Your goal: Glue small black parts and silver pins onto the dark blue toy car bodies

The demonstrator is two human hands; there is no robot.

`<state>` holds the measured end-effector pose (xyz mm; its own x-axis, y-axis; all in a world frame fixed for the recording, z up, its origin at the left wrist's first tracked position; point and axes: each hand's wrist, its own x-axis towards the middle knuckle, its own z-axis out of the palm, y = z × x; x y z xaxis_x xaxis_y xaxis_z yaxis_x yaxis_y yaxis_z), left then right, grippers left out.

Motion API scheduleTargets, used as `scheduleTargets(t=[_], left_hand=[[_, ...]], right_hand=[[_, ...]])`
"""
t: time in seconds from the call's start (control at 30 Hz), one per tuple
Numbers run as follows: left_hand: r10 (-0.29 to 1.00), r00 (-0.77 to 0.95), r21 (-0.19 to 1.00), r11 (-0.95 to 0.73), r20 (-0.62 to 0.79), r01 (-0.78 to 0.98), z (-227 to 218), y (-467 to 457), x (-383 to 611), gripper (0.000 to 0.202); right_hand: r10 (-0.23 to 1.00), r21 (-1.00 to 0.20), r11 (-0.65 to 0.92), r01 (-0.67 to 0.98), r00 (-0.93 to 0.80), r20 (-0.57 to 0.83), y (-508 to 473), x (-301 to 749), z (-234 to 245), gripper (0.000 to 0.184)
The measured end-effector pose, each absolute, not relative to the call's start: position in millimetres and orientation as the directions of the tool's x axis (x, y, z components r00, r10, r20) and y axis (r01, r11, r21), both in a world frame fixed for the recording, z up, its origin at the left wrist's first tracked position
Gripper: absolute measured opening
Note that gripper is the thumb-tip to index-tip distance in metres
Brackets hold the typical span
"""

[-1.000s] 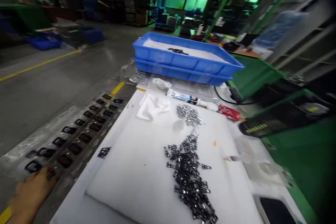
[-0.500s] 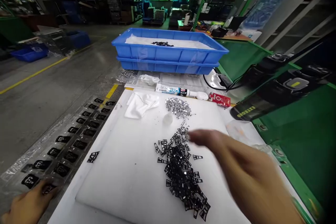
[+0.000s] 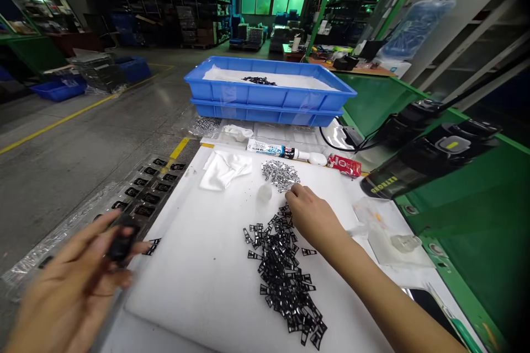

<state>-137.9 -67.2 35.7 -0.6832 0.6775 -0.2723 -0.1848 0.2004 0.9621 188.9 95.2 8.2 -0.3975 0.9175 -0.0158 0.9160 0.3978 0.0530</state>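
Note:
Blurred by motion, my left hand [image 3: 78, 281] holds a small black plastic part [image 3: 123, 238] between thumb and fingers, above the left edge of the white foam board [image 3: 186, 276]. My right hand [image 3: 308, 212] reaches to the near edge of a pile of small silver metal pieces [image 3: 280, 175]. Its fingers are closed together and pointing down; what is between them is hidden. Below that hand lies a long heap of black frame-shaped pieces [image 3: 285, 270]. A small whitish translucent round thing [image 3: 264, 193] stands left of the silver pile.
Clear trays with black parts [image 3: 151, 198] lie at the left. A white cloth [image 3: 226, 168], a glue tube [image 3: 271, 149] and a red packet [image 3: 344, 165] lie toward the back. Stacked blue bins [image 3: 269, 102] stand behind. A black bottle [image 3: 426, 160] is at the right.
My left hand has risen from the trays toward the board with a black part in it. My right hand has moved forward to the silver pile, its fingers now closed.

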Motion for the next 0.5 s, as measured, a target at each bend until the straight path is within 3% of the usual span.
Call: scheduleTargets(t=[0.1,0.2,0.33,0.5], left_hand=[[0.876,-0.254,0.852,0.268,-0.409,-0.45,48.1,-41.8,-78.1,0.062],[0.916,0.13,0.732,0.383,-0.379,-0.564,45.8,-18.7,-30.2,0.064],[0.884,0.309,0.665,0.467,-0.35,-0.582,32.1,5.7,9.0,0.047],[0.859,0.398,0.667,0.505,-0.323,-0.548,16.6,13.4,21.4,0.041]], right_hand=[[0.915,0.05,0.403,0.914,-0.402,-0.017,95.3,190.2,6.9,0.018],[0.926,-0.01,0.377,0.926,-0.377,0.029,92.8,190.5,5.3,0.017],[0.944,-0.209,0.301,0.931,-0.259,0.205,77.2,194.5,15.2,0.008],[0.908,-0.576,0.382,0.723,-0.177,0.379,40.7,199.7,37.0,0.025]])
